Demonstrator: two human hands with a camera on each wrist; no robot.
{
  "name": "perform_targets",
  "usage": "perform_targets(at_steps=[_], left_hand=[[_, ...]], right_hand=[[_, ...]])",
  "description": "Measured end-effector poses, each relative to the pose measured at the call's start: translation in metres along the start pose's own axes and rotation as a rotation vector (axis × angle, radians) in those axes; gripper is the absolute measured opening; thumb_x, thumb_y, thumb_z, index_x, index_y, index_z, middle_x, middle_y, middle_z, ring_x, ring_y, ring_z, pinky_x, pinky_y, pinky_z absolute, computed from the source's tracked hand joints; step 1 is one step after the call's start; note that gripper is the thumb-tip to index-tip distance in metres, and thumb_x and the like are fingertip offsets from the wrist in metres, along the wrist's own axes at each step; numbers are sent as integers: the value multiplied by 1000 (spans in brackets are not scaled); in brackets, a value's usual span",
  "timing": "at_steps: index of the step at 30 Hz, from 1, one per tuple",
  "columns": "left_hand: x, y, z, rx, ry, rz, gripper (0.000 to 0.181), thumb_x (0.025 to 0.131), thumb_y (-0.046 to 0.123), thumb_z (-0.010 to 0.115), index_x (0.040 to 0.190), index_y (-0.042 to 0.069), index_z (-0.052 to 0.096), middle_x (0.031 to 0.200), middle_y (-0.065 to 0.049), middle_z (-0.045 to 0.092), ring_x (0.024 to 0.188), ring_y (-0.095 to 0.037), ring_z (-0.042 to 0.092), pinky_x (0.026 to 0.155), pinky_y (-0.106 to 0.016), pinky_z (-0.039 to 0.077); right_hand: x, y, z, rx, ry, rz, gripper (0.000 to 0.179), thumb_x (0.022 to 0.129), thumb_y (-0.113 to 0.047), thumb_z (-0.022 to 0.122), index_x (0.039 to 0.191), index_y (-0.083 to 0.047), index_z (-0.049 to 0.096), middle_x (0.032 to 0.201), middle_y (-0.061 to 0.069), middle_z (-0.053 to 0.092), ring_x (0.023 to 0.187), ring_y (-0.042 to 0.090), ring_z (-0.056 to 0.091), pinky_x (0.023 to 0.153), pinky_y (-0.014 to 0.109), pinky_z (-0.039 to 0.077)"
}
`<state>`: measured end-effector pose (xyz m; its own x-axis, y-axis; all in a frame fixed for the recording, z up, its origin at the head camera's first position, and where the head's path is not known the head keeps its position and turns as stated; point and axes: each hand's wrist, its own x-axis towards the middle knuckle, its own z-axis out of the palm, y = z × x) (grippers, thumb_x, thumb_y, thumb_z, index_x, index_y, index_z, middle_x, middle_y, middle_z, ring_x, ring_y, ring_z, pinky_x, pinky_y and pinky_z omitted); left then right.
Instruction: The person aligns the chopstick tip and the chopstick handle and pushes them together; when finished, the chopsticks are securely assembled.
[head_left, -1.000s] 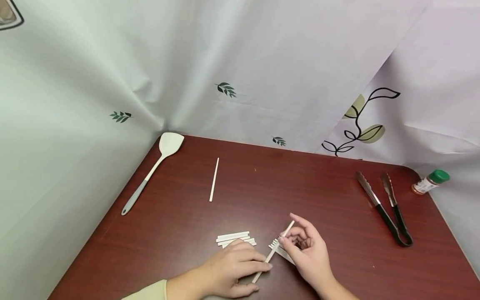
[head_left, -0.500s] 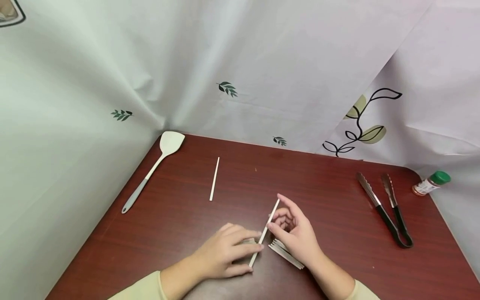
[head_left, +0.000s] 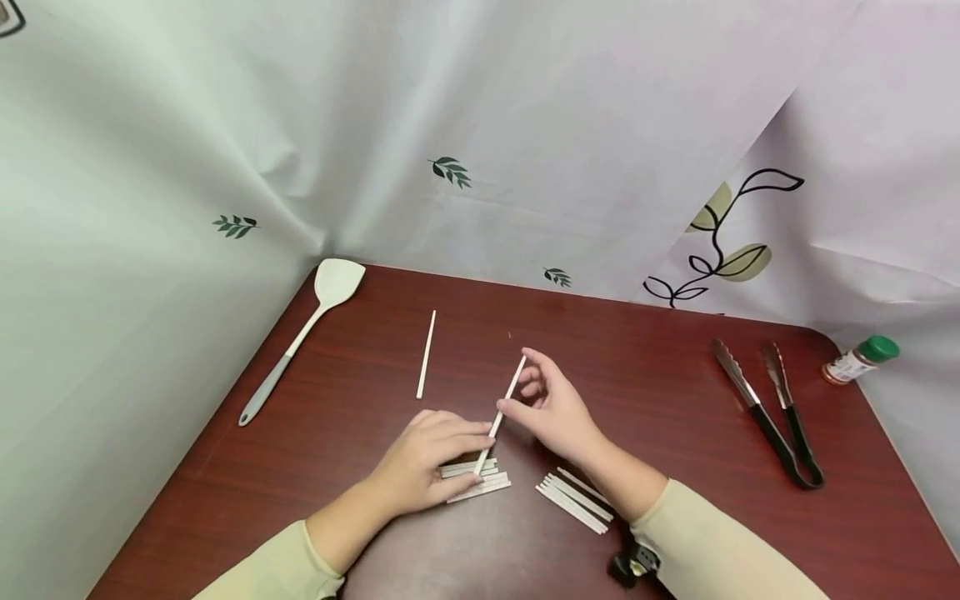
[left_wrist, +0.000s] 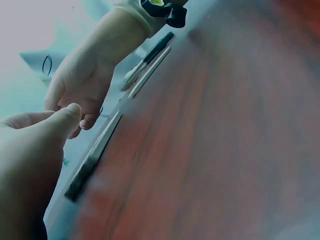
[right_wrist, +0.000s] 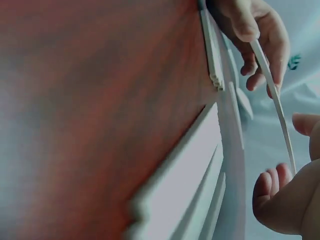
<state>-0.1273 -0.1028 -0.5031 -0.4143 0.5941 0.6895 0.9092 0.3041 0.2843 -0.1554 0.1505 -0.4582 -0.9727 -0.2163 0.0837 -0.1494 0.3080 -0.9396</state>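
Note:
One thin white stick point(head_left: 507, 394) is held slantwise above the table between the two hands. My left hand point(head_left: 431, 458) pinches its lower end between thumb and fingers. Higher up, my right hand point(head_left: 558, 408) holds it with the thumb, and the index fingertip touches its top end. Under the left hand lies a group of similar white sticks point(head_left: 480, 487), partly hidden by that hand. A second group of sticks point(head_left: 572, 505) fans out near the right forearm. In the right wrist view, the held stick point(right_wrist: 270, 82) spans the space between both hands.
A single white stick point(head_left: 426, 354) lies farther back on the dark red table point(head_left: 360, 367). A white spatula with a grey handle point(head_left: 300, 337) is along the left edge. Black-handled tongs point(head_left: 780, 433) and a green-capped spice jar point(head_left: 858, 360) are at the right.
Both hands have moved away from the body and to the left with the stick between them. The right-hand group of sticks has come into fuller view.

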Motion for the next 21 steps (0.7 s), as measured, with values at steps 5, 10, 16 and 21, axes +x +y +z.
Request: perform_targets(at_steps=[5, 10, 16, 21], left_hand=[[-5, -17, -5, -18, 12, -121, 48, 78, 22, 95, 122, 14, 81, 127, 1, 76, 109, -20, 69, 93, -44, 50], [-10, -23, -8, 19, 4, -213, 42, 79, 21, 94, 119, 15, 82, 124, 3, 77, 111, -23, 68, 95, -49, 46], [-12, -23, -7, 29, -41, -312, 36, 83, 24, 92, 118, 20, 82, 127, 7, 76, 120, -27, 63, 96, -56, 35], [-12, -21, -7, 50, -100, -343, 30, 86, 24, 89, 115, 22, 82, 130, 7, 74, 123, -25, 60, 98, -59, 30]], right_hand=[[27, -2, 10, -97, -5, 44, 92, 83, -20, 91, 159, -1, 43, 121, 13, 62, 109, 30, 56, 96, 44, 49], [51, -3, 20, -189, -34, 87, 91, 82, -26, 91, 157, 1, 46, 126, 14, 60, 115, 32, 55, 103, 46, 46], [65, 2, 32, -364, -81, 117, 90, 82, -32, 91, 154, 0, 48, 125, 11, 61, 124, 37, 52, 107, 49, 43], [71, 0, 37, -532, -132, 120, 101, 77, -43, 93, 156, -2, 46, 126, 10, 60, 125, 41, 48, 105, 54, 41]])
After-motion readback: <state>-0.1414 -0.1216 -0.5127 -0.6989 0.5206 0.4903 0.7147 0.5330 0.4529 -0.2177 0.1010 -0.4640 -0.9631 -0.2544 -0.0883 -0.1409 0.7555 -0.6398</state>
